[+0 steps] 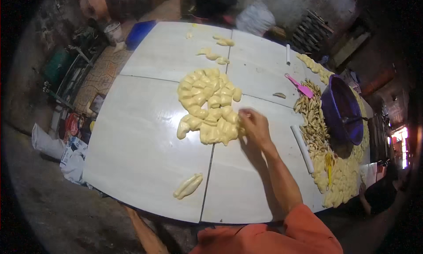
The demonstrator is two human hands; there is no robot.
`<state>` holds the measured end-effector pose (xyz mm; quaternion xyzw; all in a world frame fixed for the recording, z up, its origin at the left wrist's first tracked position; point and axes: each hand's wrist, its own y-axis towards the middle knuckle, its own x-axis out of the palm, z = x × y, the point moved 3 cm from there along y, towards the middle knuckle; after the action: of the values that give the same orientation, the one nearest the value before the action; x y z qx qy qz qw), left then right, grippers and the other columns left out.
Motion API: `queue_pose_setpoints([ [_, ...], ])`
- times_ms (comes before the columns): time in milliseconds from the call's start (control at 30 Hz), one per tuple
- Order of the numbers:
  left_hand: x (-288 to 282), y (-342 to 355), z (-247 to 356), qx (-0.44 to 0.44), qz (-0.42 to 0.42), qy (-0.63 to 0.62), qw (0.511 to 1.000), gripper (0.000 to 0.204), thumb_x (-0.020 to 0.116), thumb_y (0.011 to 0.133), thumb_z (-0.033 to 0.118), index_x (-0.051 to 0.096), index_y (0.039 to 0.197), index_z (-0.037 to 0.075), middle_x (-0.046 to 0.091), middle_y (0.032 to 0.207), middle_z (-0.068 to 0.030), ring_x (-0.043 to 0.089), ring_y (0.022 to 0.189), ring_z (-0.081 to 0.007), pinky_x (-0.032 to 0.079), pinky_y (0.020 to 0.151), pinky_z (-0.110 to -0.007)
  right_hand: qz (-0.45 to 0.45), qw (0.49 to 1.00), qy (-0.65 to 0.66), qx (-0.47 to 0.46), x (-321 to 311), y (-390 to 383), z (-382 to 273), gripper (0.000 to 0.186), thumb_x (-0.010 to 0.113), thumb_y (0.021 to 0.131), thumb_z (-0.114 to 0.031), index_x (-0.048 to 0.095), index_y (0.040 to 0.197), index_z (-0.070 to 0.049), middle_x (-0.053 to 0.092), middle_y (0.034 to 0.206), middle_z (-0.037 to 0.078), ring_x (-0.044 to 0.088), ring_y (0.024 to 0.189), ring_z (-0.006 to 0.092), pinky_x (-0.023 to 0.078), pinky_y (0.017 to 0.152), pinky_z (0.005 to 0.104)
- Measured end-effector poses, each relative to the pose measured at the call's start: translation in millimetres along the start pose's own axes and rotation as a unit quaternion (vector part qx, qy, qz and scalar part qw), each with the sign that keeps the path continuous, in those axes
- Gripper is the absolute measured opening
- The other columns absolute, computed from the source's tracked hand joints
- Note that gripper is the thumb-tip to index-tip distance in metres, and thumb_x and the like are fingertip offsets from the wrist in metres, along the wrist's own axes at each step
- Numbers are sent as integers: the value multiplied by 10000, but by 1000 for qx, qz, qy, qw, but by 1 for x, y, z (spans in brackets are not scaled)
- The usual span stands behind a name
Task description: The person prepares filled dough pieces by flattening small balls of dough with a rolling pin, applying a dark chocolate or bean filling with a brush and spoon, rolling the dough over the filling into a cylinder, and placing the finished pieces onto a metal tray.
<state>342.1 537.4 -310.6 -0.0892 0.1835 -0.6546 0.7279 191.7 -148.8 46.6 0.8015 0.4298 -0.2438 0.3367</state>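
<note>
Pale yellow, glossy lumps of what looks like dough (pixel 200 89) lie clustered in the middle of the white tabletop. At the right edge of this cluster is my right hand (pixel 255 126), its fingers curled and drawn together by the nearest lumps. Whatever sits between the fingertips is hidden. My left forearm (pixel 147 232) shows below the table's front edge, and the hand itself is out of sight. Close to that edge rests a separate pale, elongated dough piece (pixel 188 186). A few more pieces (pixel 213 56) are scattered beyond the cluster.
A purple basin (pixel 337 108) stands at the right beside a heap of small brownish, finger-like pieces (pixel 310 117). Near it lie a pink scoop-like tool (pixel 299 86), a white rod (pixel 302 149) and spread-out yellow dough pieces (pixel 341 183). Another white rod (pixel 288 54) lies farther back.
</note>
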Motion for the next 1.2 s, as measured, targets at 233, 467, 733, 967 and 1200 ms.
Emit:
queue_pose_setpoints([
  [233,-61,-27,4,79,-71,-6,994,669,525,1082,229,230,1639,3,349,1653,-132,349,1497,-294,268,1233,-405,1,967,-129,219,36,96,88,552,629,918,-398,643,1314,-14,636,1291,262,614,1202,404,495,1002,490],
  [467,-55,-49,3,-41,8,53,998,689,567,1063,344,304,1621,37,354,1641,-185,379,1480,-349,297,1215,-473,-19,980,-16,199,30,89,95,411,689,814,-293,676,1082,18,703,1024,213,681,951,350,536,864,444],
  [733,-48,2,19,3,-28,121,992,643,564,1060,325,366,1587,13,359,1640,-208,394,1471,-382,328,1199,-485,129,882,347,291,-38,-16,63,471,650,905,-111,535,1357,-48,675,1086,117,631,896,181,551,794,351],
  [967,-78,-16,77,51,-34,284,957,480,585,1049,277,539,1441,4,521,1476,-207,505,1374,-372,364,1179,-487,53,818,355,451,-50,-146,-28,197,695,860,-33,584,1022,-51,653,993,94,660,933,191,573,848,334],
  [1200,61,-224,301,188,173,353,900,395,608,1053,189,613,1387,-23,667,1342,-188,652,1196,-289,528,997,-439,45,809,364,459,-32,-204,-45,376,695,911,-49,525,1246,-59,660,1125,119,694,880,221,570,714,343],
])
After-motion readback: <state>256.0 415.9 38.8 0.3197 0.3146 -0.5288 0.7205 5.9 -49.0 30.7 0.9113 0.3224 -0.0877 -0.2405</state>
